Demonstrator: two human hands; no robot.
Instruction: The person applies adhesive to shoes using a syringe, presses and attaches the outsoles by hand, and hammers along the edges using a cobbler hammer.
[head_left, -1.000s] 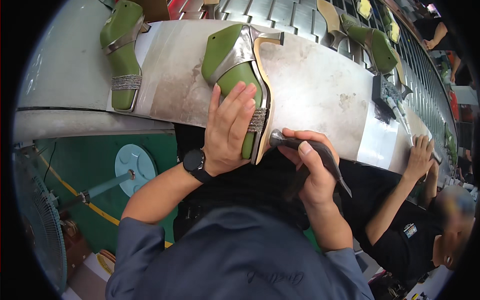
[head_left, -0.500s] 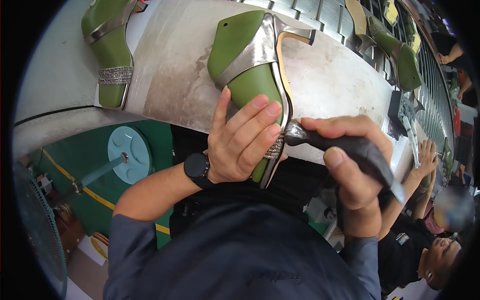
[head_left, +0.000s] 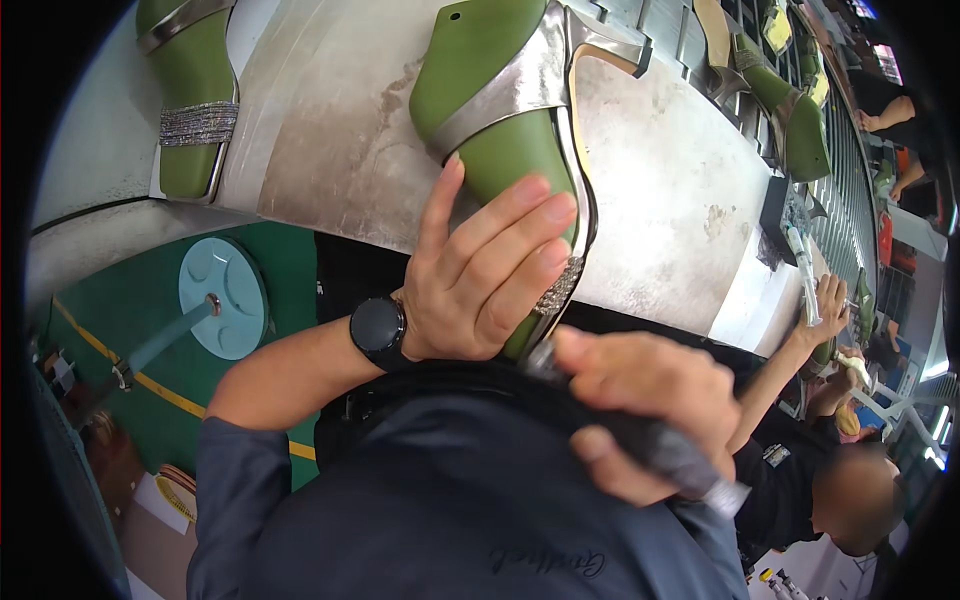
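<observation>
A silver high-heeled sandal (head_left: 520, 82) sits on a green shoe last (head_left: 490, 160), heel up and to the right, toe toward my body. Across its toe runs a glittery band (head_left: 560, 285). My left hand (head_left: 480, 275), with a dark round watch on the wrist, wraps over the front of the last and holds it. My right hand (head_left: 655, 405) grips a dark-handled tool (head_left: 650, 445) with a rounded metal head and a flat metal far end. That head is at the toe edge of the sole; contact is hard to tell. Motion blurs the right hand.
A worn metal bench (head_left: 340, 130) lies beneath the shoe. Another green last with a glittery band (head_left: 195, 125) rests at left. More lasts (head_left: 800, 130) lie along a slatted conveyor at right. A pale blue round stool (head_left: 225, 300) stands at lower left; a co-worker (head_left: 790, 480) works at right.
My right hand has brought the tool's head from beside the glittery band down to the toe. My left hand keeps its hold on the shoe. The whole view has shifted slightly.
</observation>
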